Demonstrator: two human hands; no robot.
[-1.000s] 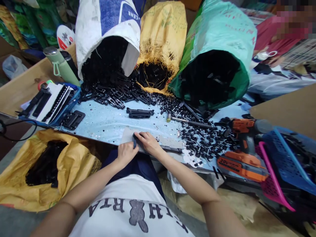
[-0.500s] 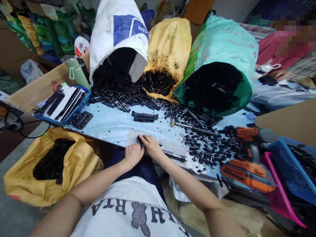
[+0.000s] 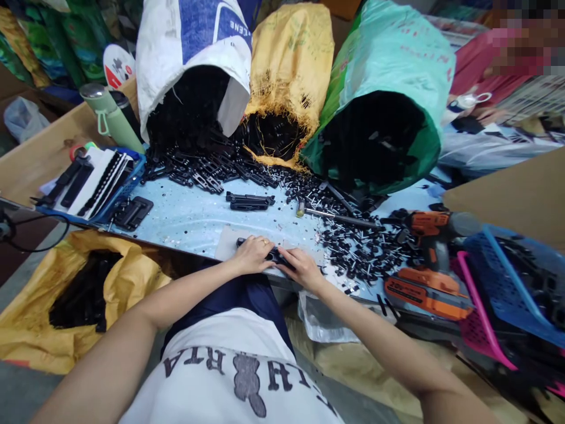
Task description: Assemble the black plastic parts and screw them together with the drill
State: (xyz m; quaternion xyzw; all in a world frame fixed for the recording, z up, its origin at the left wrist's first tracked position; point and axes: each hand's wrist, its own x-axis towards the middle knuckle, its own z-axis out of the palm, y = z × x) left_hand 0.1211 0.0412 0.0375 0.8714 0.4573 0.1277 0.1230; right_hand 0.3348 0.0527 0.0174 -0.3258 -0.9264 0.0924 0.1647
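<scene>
A long black plastic part (image 3: 241, 241) lies along the front edge of the light blue table (image 3: 176, 218), over a pale flat sheet (image 3: 226, 240). My left hand (image 3: 252, 255) is closed over its left half, with the part's end showing past the fingers. My right hand (image 3: 301, 268) grips the part farther right, fingertips pressed on it. The hands are a short gap apart, and the part's underside is hidden. Just behind them rests a small group of similar black parts (image 3: 249, 201). A thin metal-shafted tool with a yellowish end (image 3: 335, 217) lies to their right.
White (image 3: 154, 59), yellow (image 3: 291, 53) and green (image 3: 406, 53) sacks spill black parts and pins at the back. An orange cordless drill (image 3: 430, 235) and blue basket (image 3: 521, 282) stand right. A yellow sack (image 3: 136, 282) sits below left. Another person's arm (image 3: 481, 76) shows far right.
My hands, close together before, have spread along the black part, the right one moving right. More of the part shows now. The view has shifted slightly.
</scene>
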